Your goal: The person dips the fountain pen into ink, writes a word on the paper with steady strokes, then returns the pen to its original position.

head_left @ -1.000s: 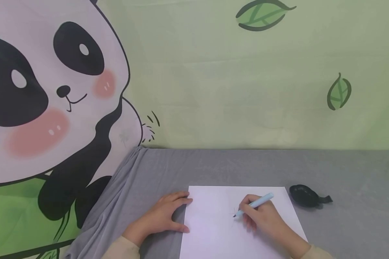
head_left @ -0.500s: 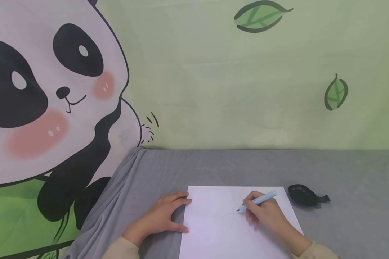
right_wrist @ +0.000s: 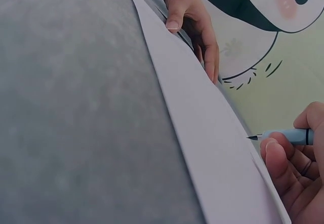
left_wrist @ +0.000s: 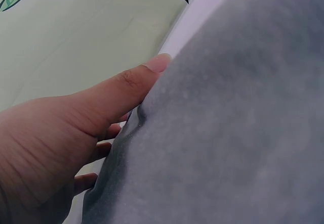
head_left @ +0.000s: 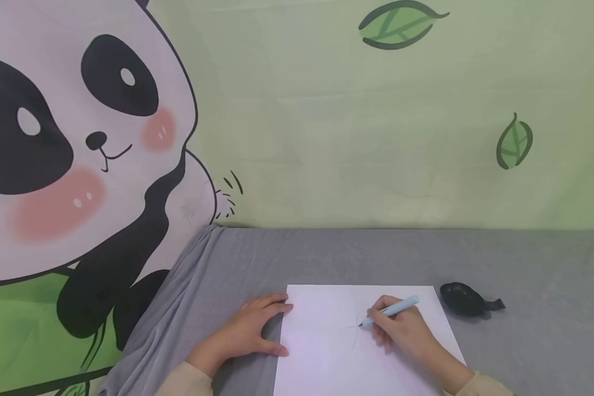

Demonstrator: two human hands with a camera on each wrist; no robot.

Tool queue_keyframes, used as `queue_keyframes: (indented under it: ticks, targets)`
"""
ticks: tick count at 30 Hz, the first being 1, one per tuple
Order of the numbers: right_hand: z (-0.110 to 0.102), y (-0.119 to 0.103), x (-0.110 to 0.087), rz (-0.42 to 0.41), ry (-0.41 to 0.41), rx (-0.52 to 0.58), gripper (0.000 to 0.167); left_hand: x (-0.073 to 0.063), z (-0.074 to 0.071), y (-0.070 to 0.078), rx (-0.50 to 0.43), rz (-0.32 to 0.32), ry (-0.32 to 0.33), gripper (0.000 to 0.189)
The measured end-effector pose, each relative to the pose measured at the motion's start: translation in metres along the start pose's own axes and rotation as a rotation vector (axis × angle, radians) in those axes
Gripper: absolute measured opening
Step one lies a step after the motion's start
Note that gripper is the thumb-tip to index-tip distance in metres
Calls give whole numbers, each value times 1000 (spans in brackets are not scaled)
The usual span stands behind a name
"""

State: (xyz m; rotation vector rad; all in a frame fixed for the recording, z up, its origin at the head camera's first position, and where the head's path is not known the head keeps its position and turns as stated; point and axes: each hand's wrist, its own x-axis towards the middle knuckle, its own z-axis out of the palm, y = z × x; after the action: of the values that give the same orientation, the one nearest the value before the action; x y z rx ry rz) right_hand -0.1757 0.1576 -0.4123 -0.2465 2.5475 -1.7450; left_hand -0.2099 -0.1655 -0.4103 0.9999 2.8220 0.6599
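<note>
My right hand pinches a light blue pen between thumb and fingers, over the right half of a white sheet of paper. The pen's dark pointed tip is at faint thin grey lines that cross on the sheet. On the paper's left edge rest the fingertips and thumb of my left hand, spread apart. The left wrist view has the left thumb at the sheet's edge, the other fingers partly hidden. The right wrist view shows the pen tip close to the paper.
A black leaf-shaped dish with a short handle lies right of the paper. Grey cloth covers the table. Behind it hangs a pale green backdrop printed with a panda and leaves.
The pen tip lifted up and right from the lines, then came back down and left towards them. The upright line looks longer and darker than before. My left hand stayed still.
</note>
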Motion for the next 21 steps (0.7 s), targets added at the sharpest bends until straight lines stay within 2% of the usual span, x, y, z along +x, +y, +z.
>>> queue_keyframes:
  ticks: [21]
  targets:
    - [0, 4, 0, -48, -42, -12, 21, 0, 0, -1, -17, -7, -12, 80]
